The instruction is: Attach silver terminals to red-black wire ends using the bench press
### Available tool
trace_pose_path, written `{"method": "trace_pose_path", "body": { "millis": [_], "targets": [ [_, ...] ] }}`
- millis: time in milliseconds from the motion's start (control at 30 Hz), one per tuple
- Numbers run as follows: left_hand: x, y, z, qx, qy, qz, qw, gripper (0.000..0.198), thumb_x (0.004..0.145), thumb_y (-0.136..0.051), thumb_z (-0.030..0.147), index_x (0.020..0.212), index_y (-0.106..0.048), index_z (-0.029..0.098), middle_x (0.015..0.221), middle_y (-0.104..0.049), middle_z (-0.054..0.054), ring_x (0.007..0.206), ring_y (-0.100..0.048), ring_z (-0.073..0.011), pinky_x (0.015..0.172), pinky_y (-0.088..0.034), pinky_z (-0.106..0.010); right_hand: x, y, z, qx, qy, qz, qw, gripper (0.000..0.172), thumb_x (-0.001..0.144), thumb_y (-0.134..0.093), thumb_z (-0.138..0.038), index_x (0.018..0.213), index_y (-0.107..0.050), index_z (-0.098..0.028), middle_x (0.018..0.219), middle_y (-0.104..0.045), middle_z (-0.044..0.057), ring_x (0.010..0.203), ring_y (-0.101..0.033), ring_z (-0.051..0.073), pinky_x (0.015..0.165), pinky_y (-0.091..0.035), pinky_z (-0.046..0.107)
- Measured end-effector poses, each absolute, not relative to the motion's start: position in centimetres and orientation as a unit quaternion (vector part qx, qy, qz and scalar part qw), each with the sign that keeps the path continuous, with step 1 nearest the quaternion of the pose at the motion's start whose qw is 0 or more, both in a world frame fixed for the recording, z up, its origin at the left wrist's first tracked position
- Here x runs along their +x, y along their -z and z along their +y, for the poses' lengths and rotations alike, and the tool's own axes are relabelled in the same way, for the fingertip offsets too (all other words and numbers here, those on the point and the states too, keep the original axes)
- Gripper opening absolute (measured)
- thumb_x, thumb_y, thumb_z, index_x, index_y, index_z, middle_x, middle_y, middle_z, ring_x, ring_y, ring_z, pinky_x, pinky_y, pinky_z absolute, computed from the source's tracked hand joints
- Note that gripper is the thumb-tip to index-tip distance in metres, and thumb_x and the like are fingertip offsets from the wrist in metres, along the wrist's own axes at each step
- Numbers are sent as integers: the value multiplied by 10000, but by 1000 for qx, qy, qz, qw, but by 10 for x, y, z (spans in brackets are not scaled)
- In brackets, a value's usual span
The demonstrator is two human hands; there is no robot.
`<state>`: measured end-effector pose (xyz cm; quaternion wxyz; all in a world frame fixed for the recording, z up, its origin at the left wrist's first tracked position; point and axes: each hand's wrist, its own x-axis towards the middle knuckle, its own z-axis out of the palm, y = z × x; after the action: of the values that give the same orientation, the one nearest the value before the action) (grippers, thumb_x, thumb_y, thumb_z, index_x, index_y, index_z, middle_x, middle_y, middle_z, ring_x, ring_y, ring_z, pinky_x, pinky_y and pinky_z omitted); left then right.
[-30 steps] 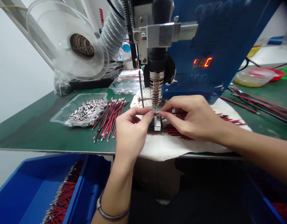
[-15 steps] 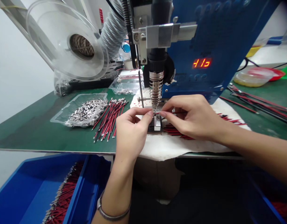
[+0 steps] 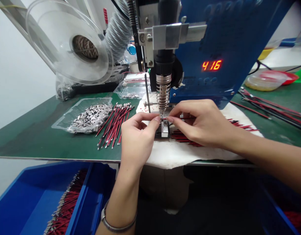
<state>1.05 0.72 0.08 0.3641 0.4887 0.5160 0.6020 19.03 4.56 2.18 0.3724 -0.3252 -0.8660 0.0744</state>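
Observation:
At the small metal fixture, my left hand is closed in a thumb-and-finger pinch; what it grips is too small to make out. From the other side my right hand pinches a red and black wire, its end pointing at the left fingertips. Right above the fingertips stands the spring-wrapped iron of a blue soldering machine, its display lit with 416. Under my right hand lie several red and black wires on a white cloth.
Left of my hands lies a pile of red and black wires beside a clear tray of small metal connectors. A clear reel hangs at upper left. Below the table edge stands a blue bin with finished-looking wires.
Both hands stay at the fixture in the same pinch. The display digits read clearly as 416 now, and the view has shifted very slightly.

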Motion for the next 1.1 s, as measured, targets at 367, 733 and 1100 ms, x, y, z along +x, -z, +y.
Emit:
{"method": "trace_pose_path", "body": {
  "millis": [367, 733, 1100],
  "targets": [
    [9, 1, 8, 492, -599, 518, 362, 141, 779, -825, 327, 822, -795, 196, 552, -551, 26, 495, -386, -93, 479, -260, -247, 191, -22, 46, -332, -80, -864, 371, 114, 914, -651, -200, 828, -726, -202, 723, -716, 3, 512, -517, 124, 505, -383, 300],
    [10, 0, 6, 490, -601, 521, 357, 122, 778, -829, 308, 812, -796, 196, 539, -545, 32, 492, -374, -82, 470, -244, -237, 190, -23, 44, -334, -77, -863, 371, 118, 912, -652, -193, 823, -729, -196, 723, -721, 8, 502, -520, 122, 511, -381, 298],
    [9, 3, 7, 496, -602, 512, 361, 133, 804, -808, 311, 857, -801, 189, 554, -547, 25, 505, -387, -84, 475, -274, -230, 190, -23, 44, -326, -74, -865, 375, 117, 915, -657, -174, 827, -734, -176, 723, -717, 5, 507, -513, 116, 529, -387, 298]
  ]
}}
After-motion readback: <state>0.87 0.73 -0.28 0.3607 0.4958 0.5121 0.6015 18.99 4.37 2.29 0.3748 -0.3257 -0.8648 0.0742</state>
